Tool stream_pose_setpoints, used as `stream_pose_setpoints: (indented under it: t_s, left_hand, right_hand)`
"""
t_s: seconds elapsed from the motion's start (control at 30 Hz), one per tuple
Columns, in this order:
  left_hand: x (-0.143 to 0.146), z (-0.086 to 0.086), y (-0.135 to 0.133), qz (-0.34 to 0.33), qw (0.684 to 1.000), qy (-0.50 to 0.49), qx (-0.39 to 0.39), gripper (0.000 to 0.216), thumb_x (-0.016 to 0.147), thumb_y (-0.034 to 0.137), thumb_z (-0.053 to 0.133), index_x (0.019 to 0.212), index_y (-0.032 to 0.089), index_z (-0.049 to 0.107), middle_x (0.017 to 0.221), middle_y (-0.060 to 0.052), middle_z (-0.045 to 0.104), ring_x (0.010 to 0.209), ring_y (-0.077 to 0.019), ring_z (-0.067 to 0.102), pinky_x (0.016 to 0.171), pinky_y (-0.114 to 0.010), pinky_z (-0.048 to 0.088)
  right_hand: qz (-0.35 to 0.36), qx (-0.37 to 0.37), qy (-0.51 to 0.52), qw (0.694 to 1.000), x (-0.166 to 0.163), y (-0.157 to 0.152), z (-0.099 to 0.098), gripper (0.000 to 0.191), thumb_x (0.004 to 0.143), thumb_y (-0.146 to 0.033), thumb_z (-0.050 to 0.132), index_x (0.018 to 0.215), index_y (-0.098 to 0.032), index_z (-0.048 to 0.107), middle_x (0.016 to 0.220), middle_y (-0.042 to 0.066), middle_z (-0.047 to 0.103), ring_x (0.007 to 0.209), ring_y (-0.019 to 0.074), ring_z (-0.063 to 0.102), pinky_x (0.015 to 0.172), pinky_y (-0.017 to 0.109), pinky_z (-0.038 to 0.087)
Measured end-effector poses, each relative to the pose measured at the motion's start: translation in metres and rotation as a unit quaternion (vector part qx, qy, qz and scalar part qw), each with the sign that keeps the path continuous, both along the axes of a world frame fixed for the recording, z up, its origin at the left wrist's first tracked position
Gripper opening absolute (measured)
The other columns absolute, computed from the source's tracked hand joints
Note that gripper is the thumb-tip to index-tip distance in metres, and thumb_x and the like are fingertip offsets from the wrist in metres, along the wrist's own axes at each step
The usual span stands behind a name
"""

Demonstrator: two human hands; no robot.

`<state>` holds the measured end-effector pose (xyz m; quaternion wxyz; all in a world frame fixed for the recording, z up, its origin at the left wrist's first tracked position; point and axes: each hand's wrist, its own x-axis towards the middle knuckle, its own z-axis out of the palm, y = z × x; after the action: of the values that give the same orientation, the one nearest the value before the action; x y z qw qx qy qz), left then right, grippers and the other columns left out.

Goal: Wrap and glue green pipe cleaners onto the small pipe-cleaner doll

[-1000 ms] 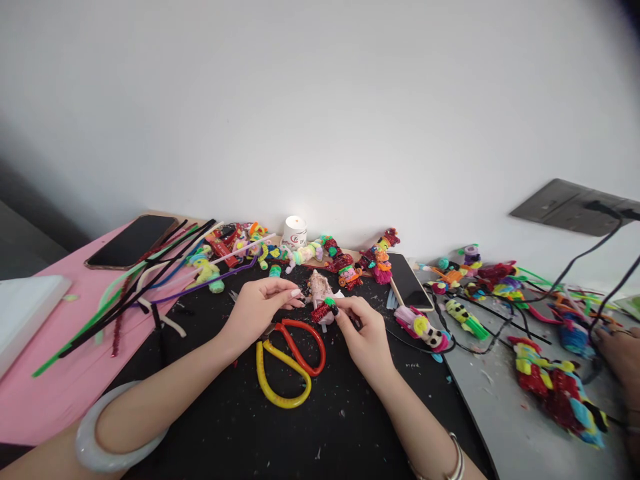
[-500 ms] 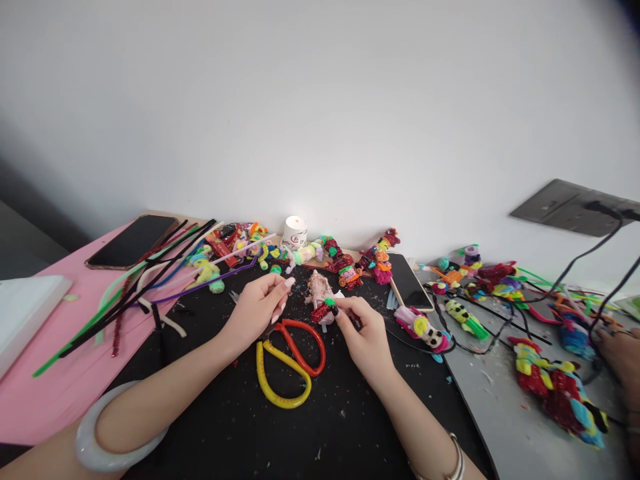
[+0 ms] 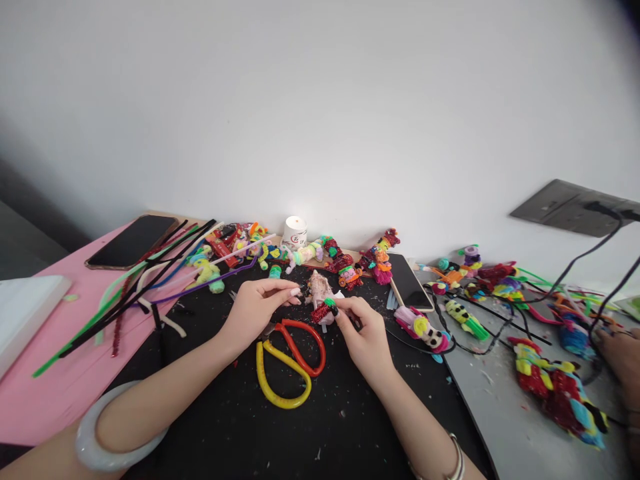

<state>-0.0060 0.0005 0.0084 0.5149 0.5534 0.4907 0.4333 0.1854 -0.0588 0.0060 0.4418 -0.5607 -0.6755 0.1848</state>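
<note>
My right hand (image 3: pixel 363 327) pinches a small red, green and black pipe-cleaner piece (image 3: pixel 324 311) between thumb and fingertips. To its left, my left hand (image 3: pixel 265 303) has its thumb and fingers pressed together; whatever may be between them is too small to make out. Just behind the piece lies a lumpy, whitish-pink object (image 3: pixel 319 287) whose kind I cannot tell. Scissors (image 3: pixel 287 363) with one red and one yellow handle rest on the black mat (image 3: pixel 240 427), their blades mostly hidden under my left hand.
Loose pipe cleaners (image 3: pixel 125 293) and a dark phone (image 3: pixel 133 241) lie at left on a pink surface. Pipe-cleaner figures (image 3: pixel 345 267) line the wall beside a paper cup (image 3: pixel 295 232). A second phone (image 3: pixel 411 283), more figures (image 3: pixel 555 387), black cables and another person's hand (image 3: pixel 620 353) are at right.
My left hand has turned and its fingertips have shifted slightly right, closer to the piece. My right hand and the pipe-cleaner piece stay nearly where they were.
</note>
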Motion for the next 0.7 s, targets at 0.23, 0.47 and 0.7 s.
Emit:
stream_pose_setpoints:
  t_s: [0.23,0.47,0.7]
  left_hand:
    - [-0.0025,-0.0018,0.0006,-0.001,0.999,0.009,0.032,0.02,0.079,0.035,0.062,0.071,0.017,0.067,0.055,0.001,0.063,0.056,-0.0128,0.059,0.061,-0.023,0.047]
    - [-0.0033,0.0005,-0.0029,-0.011,1.0,-0.008,0.01,0.034,0.084,0.041,0.055,0.059,0.018,0.049,0.044,0.007,0.046,0.038,-0.0065,0.038,0.04,-0.018,0.029]
    - [-0.0035,0.0015,-0.0025,-0.003,1.0,0.003,-0.009,0.029,0.083,0.039,0.055,0.064,0.017,0.06,0.041,0.007,0.045,0.033,-0.0057,0.038,0.036,-0.018,0.029]
  right_hand:
    - [-0.002,-0.003,0.0,1.0,0.0002,0.0001,0.0005,0.018,0.083,-0.017,0.052,0.089,-0.02,0.068,0.074,0.003,0.064,0.07,0.0174,0.056,0.064,0.029,0.042]
    - [-0.004,-0.01,0.002,1.0,-0.0005,0.0004,0.0003,0.018,0.084,-0.017,0.051,0.09,-0.02,0.068,0.074,0.002,0.063,0.07,0.0173,0.055,0.065,0.03,0.042]
    - [-0.001,-0.006,-0.001,1.0,-0.0004,0.0009,-0.0001,0.017,0.084,-0.017,0.052,0.09,-0.02,0.067,0.073,0.002,0.062,0.069,0.017,0.055,0.065,0.029,0.041]
